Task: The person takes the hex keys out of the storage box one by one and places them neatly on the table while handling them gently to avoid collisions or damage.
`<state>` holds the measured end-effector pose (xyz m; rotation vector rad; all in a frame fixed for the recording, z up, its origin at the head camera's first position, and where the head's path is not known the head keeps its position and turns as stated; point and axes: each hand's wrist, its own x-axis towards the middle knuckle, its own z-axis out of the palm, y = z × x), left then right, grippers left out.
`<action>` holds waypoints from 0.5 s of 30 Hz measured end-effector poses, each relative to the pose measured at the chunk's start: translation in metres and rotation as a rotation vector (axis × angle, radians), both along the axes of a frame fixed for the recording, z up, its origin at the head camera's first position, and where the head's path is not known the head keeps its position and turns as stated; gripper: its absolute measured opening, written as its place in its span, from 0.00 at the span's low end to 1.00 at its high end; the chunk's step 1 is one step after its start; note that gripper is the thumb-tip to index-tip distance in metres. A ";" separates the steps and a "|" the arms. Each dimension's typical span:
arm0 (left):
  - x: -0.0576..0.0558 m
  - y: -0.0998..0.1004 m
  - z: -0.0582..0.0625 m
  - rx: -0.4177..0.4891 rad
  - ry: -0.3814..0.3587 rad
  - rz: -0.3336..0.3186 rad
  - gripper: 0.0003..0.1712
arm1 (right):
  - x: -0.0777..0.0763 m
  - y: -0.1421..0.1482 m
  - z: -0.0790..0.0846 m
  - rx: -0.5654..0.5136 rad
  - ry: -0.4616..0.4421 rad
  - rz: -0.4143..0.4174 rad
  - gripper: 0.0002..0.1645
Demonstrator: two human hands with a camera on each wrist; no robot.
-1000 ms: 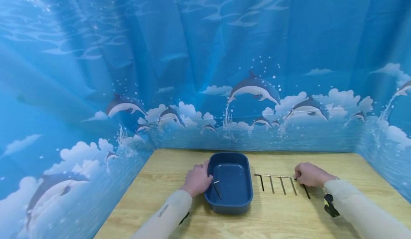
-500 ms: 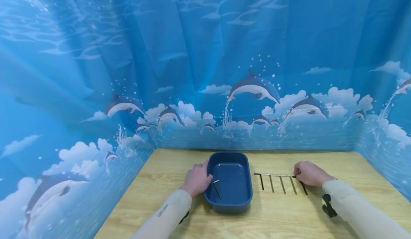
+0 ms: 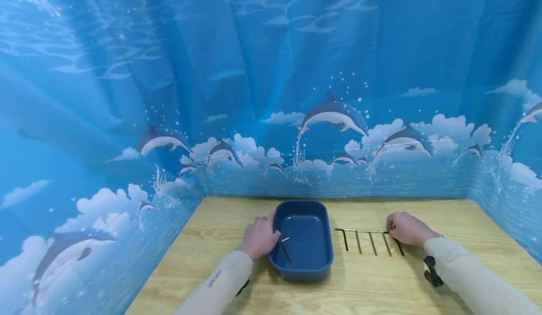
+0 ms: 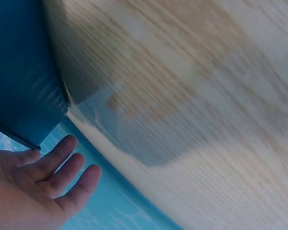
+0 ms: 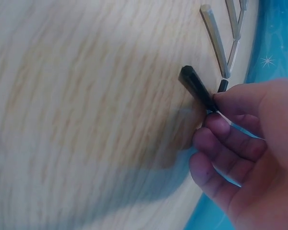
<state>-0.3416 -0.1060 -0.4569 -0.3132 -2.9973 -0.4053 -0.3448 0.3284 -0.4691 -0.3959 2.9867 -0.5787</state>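
Observation:
In the head view my left hand (image 3: 259, 236) holds the left rim of a blue plastic box (image 3: 306, 274), thumb over the edge. The left wrist view shows its other fingers (image 4: 81, 187) loosely extended beside the box wall. An L-shaped hex key (image 3: 287, 250) leans inside the box. On the right, my right hand (image 3: 407, 229) pinches a black hex key (image 5: 196, 85) near its bend, between thumb and fingertips. Its long arm points toward the near side of the table. Left of it lies a row of hex keys (image 3: 372, 244), long arms roughly parallel, short arms nearly end to end.
The wood-grain table (image 3: 360, 291) bears everything. A blue curtain (image 3: 262, 94) printed with dolphins and clouds hangs along its back and sides. The box stands just left of the hex key row.
My right hand has shifted slightly left with the black hex key, bringing its short arm up to the end of the row. My left hand and the box have stayed put.

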 end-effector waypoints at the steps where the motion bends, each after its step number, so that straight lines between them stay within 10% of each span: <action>1: 0.000 0.000 0.000 -0.003 -0.005 0.003 0.35 | 0.000 0.000 0.000 -0.003 -0.003 0.001 0.07; 15: 0.001 0.001 -0.001 0.001 -0.011 0.016 0.35 | 0.003 -0.001 0.002 -0.030 -0.017 -0.006 0.04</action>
